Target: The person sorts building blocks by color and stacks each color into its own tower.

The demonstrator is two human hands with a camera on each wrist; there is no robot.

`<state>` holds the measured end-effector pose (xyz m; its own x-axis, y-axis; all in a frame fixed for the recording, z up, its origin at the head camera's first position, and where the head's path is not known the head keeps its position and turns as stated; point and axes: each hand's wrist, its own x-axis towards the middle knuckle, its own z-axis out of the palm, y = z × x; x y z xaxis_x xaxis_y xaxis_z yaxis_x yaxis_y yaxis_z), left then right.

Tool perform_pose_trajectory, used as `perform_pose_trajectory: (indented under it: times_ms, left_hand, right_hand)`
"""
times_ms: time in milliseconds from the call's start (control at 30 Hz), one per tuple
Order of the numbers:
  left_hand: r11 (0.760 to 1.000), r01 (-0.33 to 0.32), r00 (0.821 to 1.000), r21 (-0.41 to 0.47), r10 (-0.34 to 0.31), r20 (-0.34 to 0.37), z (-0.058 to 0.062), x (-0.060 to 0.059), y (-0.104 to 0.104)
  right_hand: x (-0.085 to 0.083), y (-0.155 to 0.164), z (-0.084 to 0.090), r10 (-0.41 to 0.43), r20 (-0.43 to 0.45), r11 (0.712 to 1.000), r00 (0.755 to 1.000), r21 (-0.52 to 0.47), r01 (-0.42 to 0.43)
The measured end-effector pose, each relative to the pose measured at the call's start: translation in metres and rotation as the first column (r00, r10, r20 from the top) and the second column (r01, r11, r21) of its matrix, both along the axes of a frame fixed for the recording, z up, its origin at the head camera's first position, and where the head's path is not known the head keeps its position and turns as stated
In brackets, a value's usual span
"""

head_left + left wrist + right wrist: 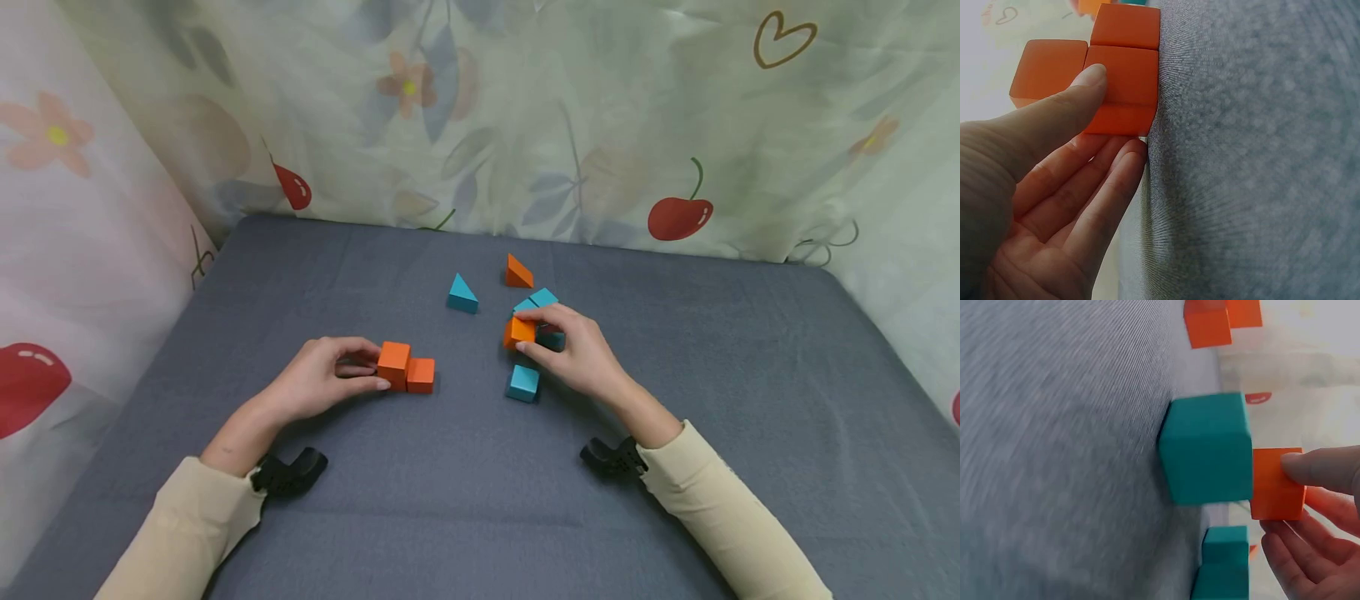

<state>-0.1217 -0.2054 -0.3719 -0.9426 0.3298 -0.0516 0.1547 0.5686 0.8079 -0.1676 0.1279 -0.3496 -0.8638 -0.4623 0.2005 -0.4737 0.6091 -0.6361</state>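
Note:
On the grey cloth, my left hand [375,367] pinches a tall orange block [393,363] between thumb and fingers; an orange cube [421,375] sits against its right side. In the left wrist view the thumb [1082,84] lies on the orange block [1124,87] and the fingers [1116,175] touch its end. My right hand [522,332] pinches a small orange cube [517,332], seen in the right wrist view as the orange cube [1275,484] just behind a teal cube [1207,447]. That teal cube [523,383] rests near the right thumb.
A teal wedge [462,294] and an orange wedge [517,272] lie farther back. Teal blocks [542,299] sit behind the right hand's fingers. A patterned curtain [525,117] walls the back and sides of the grey table [450,500].

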Motion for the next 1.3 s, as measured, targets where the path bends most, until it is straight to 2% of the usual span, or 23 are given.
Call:
perform_pose_trajectory:
  times_ms: [267, 500, 667, 867, 1133, 1300]
  left_hand:
    - [1.000, 0.005, 1.000, 0.005, -0.005, -0.012, 0.000, 0.001, 0.000]
    - [1.000, 0.006, 1.000, 0.004, -0.006, -0.029, 0.001, 0.002, 0.000]
    - [1.000, 0.002, 1.000, 0.003, -0.002, -0.013, 0.001, 0.001, 0.000]
    - [1.000, -0.001, 1.000, -0.014, 0.001, -0.015, -0.001, 0.000, -0.001]
    - [1.000, 0.001, 1.000, -0.008, -0.002, -0.021, -0.002, -0.001, -0.001]
    - [1.000, 0.005, 1.000, -0.012, -0.005, -0.013, -0.002, -0.001, -0.001]
  right_hand:
    - [0.004, -0.018, 0.004, 0.012, -0.011, 0.994, 1.000, -0.105, -0.013]
    - [0.006, -0.036, 0.003, 0.084, -0.034, 0.986, 0.996, -0.140, -0.088]
    - [0.008, -0.049, 0.001, 0.150, -0.062, 0.977, 0.987, -0.146, -0.158]
    - [0.011, -0.062, -0.001, 0.225, -0.055, 0.962, 0.973, -0.146, -0.231]
    - [0.013, -0.076, -0.005, 0.291, -0.038, 0.950, 0.956, -0.107, -0.293]
    - [0.013, -0.081, -0.006, 0.300, -0.033, 0.947, 0.953, -0.111, -0.302]
